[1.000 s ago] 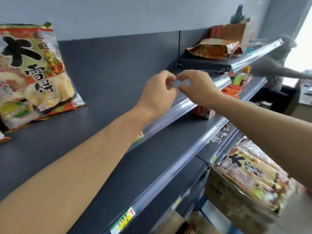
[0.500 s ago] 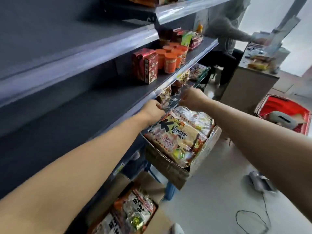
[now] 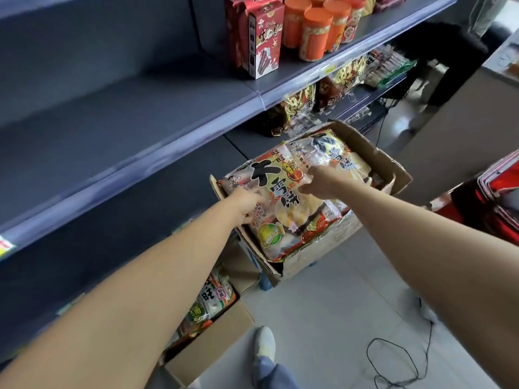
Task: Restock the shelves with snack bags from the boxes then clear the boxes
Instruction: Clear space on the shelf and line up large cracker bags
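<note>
Landmark: open box [image 3: 373,161], cardboard, flaps up, raised off the floor.

- Far left of the open box: shelves [image 3: 112,130], dark, mostly bare boards. Judged to be where the stock will go, hence the box parked right against their front edge.
- Below and left of the open box: second box [image 3: 219,338] on the floor, bags inside, untouched. Probably next in line.
- At the open box's left rim: left hand [image 3: 247,204], fingers curled over the left edge of the top snack bag [image 3: 280,214], pinching it as far as can be seen.
- The bag lies flat, face up, topmost in the open box, and is not yet lifted.
- Over the middle of the open box: right hand [image 3: 320,182], resting on the bag's upper right part, thumb spread, fingers fairly straight, not closed round anything. It looks like the steadying side of a two-handed lift; a wide, puffy bag would sag if taken by one edge.
- Deeper in the open box: another bag [image 3: 331,153], partly under the right hand.
- Above the open box: red cartons [image 3: 261,43] and orange-lidded jars [image 3: 314,37], already shelved.
- Right of the open box, on the floor: loose cable [image 3: 398,360], a trip risk when the boxes are carried off.
</note>
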### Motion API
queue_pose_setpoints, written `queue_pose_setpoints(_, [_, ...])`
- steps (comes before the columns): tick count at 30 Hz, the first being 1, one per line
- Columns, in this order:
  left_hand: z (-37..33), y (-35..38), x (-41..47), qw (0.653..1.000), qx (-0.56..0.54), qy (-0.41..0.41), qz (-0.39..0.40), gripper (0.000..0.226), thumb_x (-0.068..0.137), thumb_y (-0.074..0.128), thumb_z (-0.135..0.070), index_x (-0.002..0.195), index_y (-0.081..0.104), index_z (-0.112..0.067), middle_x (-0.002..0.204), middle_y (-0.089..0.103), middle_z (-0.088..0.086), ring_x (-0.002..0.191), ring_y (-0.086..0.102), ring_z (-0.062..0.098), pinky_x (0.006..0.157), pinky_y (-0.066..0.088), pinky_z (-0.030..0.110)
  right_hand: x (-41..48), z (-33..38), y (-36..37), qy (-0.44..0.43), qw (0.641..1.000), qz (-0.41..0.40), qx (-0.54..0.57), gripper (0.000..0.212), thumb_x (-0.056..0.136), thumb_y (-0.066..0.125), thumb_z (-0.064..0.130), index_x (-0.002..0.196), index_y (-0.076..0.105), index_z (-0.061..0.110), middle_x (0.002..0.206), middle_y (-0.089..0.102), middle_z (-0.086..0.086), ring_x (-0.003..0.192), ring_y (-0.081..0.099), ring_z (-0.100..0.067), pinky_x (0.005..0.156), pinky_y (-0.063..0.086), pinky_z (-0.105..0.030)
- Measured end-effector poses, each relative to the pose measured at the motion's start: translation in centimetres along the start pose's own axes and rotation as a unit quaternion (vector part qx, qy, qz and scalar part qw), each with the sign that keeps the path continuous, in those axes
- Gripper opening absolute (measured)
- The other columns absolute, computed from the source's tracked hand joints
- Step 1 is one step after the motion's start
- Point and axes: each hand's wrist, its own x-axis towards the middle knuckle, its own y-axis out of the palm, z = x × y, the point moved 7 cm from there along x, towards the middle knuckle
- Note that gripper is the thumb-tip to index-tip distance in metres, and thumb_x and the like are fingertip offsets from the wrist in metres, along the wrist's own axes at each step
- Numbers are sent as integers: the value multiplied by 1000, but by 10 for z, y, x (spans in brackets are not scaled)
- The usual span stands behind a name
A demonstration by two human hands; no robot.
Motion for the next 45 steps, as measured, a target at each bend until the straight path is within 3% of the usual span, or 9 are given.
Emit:
queue_pose_setpoints(5, [19, 3, 20, 997, -59, -47, -21, 56, 94, 57, -12, 145, 32, -5, 155, 28, 15, 143, 26, 32, 110, 32, 47, 16, -5, 19, 2, 996, 34, 81, 68, 95, 56, 26, 149, 21, 7, 144, 43, -17, 130, 44, -32, 103, 38, -34])
queue_pose_setpoints(8, [23, 2, 28, 992, -99, -66, -34, 47, 91, 61, -13, 135, 44, -10, 143, 47, 14, 130, 44, 30, 102, 39, 43, 21, -6, 25, 5, 988, 45, 147, 77, 94, 59, 21, 152, 9, 13, 144, 43, -14, 131, 42, -31, 107, 35, -36])
queue_pose_setpoints(12, [23, -1, 31, 991, -97, -69, -53, 37, 88, 65, -10, 123, 54, -11, 129, 57, 9, 120, 52, 27, 91, 46, 40, 33, -14, 30, 42, 976, 44, 211, 60, 88, 65, 31, 138, 39, 9, 130, 54, -12, 120, 52, -29, 98, 43, -36])
queue_pose_setpoints(16, [9, -3, 19, 993, -86, -35, -68, 44, 88, 63, -7, 130, 48, -7, 132, 54, 10, 120, 51, 27, 88, 42, 37, 27, -15, 19, 62, 967, 34, 243, 68, 87, 63, 44, 136, 37, 4, 129, 49, -14, 120, 50, -30, 93, 44, -38])
queue_pose_setpoints(19, [-20, -15, 18, 991, -90, 25, -92, 82, 76, 71, -8, 144, 26, -13, 144, 44, 11, 128, 46, 31, 100, 41, 44, 18, -7, -6, 46, 959, -13, 278, 60, 80, 67, 50, 116, 47, 7, 112, 52, -8, 104, 56, -28, 94, 49, -38])
queue_pose_setpoints(23, [-58, -54, 40, 981, -73, 97, -154, 88, 56, 69, -8, 136, 36, -25, 133, 52, 14, 112, 58, 33, 86, 54, 52, 4, 11, -52, 31, 952, -73, 296, 78, 76, 68, 56, 133, 41, 10, 133, 44, -15, 115, 52, -32, 100, 47, -44])
queue_pose_setpoints(33, [-169, -157, -168, 901, -59, 290, -317, 42, 90, 52, 1, 127, 43, -17, 112, 58, 5, 91, 55, 19, 63, 47, 28, -71, 134, -192, -98, 923, -214, 304, 85, 76, 67, 58, 138, 35, 10, 138, 38, -15, 125, 43, -34, 106, 39, -46])
queue_pose_setpoints(40, [-183, -256, -261, 837, -63, 316, -443, 40, 90, 53, -7, 129, 44, -15, 123, 57, 8, 107, 58, 26, 89, 53, 41, -114, 246, -241, -209, 889, -238, 329, 77, 77, 66, 52, 136, 38, 12, 136, 40, -14, 127, 41, -33, 107, 39, -46])
queue_pose_setpoints(45, [-186, -329, -317, 781, -102, 348, -509, 36, 88, 57, -6, 123, 51, -8, 116, 60, 10, 97, 60, 24, 60, 46, 29, -147, 330, -272, -273, 865, -247, 341, 73, 80, 64, 46, 139, 34, 15, 138, 37, -11, 127, 41, -32, 106, 39, -45])
